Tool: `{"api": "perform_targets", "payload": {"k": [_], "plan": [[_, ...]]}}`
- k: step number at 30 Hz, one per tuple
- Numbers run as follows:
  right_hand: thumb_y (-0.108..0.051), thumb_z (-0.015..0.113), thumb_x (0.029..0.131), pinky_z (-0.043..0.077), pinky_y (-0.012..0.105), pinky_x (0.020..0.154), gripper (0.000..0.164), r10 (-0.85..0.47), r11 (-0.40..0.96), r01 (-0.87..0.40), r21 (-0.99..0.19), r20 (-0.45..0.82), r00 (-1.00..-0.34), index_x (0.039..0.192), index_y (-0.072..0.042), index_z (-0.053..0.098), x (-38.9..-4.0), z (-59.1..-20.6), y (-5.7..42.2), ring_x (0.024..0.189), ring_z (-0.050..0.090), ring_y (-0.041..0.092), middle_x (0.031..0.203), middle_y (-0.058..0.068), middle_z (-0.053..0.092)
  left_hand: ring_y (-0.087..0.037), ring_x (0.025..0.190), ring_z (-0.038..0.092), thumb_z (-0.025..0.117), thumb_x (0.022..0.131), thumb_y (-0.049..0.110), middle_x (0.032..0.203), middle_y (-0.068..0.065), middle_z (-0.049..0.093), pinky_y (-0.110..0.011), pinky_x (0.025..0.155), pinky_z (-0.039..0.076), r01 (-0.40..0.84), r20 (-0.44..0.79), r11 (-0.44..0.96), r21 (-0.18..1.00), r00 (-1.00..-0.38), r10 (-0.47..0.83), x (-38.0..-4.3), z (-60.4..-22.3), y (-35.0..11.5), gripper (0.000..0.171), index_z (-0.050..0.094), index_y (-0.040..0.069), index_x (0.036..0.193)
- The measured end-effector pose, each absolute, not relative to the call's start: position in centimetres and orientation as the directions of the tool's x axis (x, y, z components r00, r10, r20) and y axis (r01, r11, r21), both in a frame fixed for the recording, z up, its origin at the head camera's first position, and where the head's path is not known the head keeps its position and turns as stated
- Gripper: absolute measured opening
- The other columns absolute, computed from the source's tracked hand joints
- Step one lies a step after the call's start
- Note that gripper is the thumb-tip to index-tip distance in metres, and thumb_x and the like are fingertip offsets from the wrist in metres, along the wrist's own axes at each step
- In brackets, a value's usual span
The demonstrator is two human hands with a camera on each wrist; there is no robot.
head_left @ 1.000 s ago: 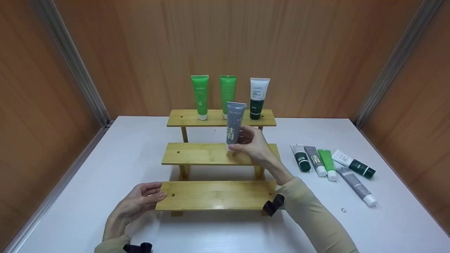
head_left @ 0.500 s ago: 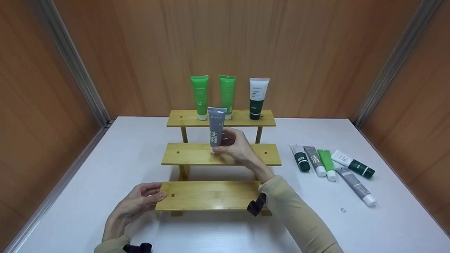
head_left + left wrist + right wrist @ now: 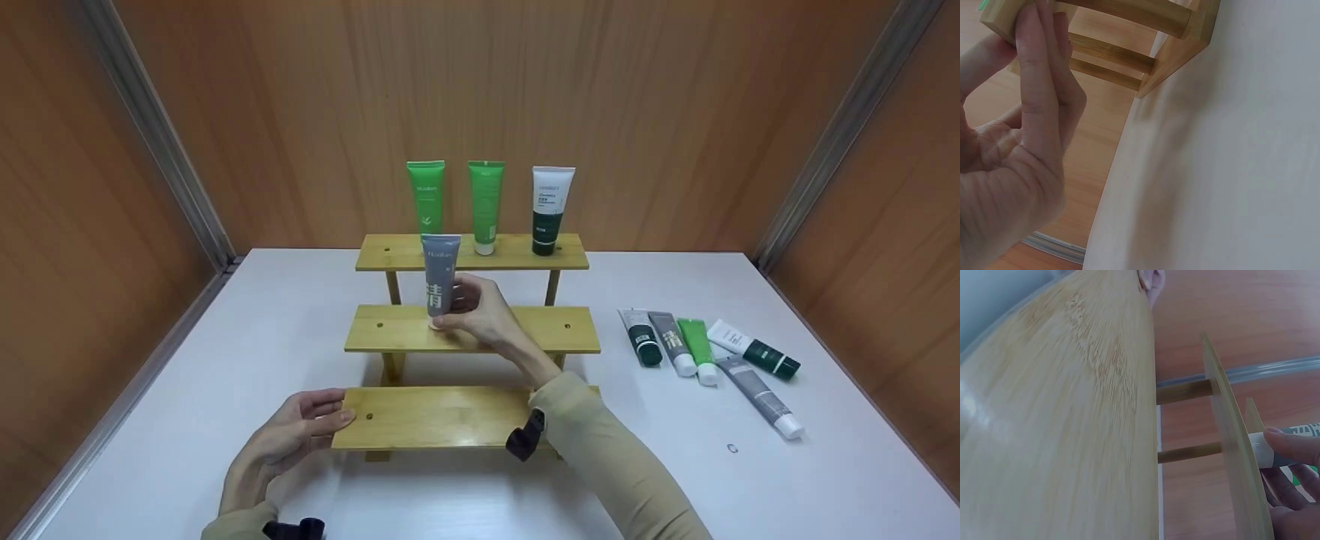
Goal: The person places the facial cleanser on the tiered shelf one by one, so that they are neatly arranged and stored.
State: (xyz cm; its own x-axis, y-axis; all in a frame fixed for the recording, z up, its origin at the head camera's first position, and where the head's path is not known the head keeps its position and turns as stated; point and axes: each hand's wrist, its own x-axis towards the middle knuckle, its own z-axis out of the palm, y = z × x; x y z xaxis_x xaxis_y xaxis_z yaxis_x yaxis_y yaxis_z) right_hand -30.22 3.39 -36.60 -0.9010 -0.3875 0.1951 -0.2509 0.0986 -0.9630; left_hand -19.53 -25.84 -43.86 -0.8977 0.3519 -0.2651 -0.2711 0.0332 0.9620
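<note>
Being pinched low down by the right hand [image 3: 484, 311], the grey tube [image 3: 440, 271] is held nearly upright.
Its long axis is set just left of that hand, above the middle shelf [image 3: 540, 324]; the end of the bottom shelf [image 3: 442, 420] is gripped by the left hand [image 3: 296, 427], farther off.

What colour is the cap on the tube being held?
White. The cap shows best in the right wrist view.

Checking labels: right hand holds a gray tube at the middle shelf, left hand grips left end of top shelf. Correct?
Wrong shelf: per the head view, the left hand grips the left end of the bottom shelf. The right hand does hold a gray tube at the middle shelf.
</note>
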Motion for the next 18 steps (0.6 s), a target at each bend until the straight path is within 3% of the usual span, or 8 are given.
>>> {"api": "perform_targets", "payload": {"k": [18], "plan": [[0.008, 0.077, 0.079, 0.058, 0.033, 0.095, 0.049, -0.419, 0.1, -0.296, -0.95, 0.229, -0.878, 0.126, 0.003, 0.064, -30.0, -36.7, 1.9, 0.102, 0.071, 0.025, 0.117, 0.024, 0.07, -0.01, 0.101, 0.069, 0.069, 0.095, 0.014, 0.115, -0.002, 0.063, -0.024, 0.091, 0.06, -0.271, -0.26, 0.017, 0.962, -0.898, 0.354, -19.5, -44.0, -25.9, 0.084, 0.014, -0.02, 0.15]]}}
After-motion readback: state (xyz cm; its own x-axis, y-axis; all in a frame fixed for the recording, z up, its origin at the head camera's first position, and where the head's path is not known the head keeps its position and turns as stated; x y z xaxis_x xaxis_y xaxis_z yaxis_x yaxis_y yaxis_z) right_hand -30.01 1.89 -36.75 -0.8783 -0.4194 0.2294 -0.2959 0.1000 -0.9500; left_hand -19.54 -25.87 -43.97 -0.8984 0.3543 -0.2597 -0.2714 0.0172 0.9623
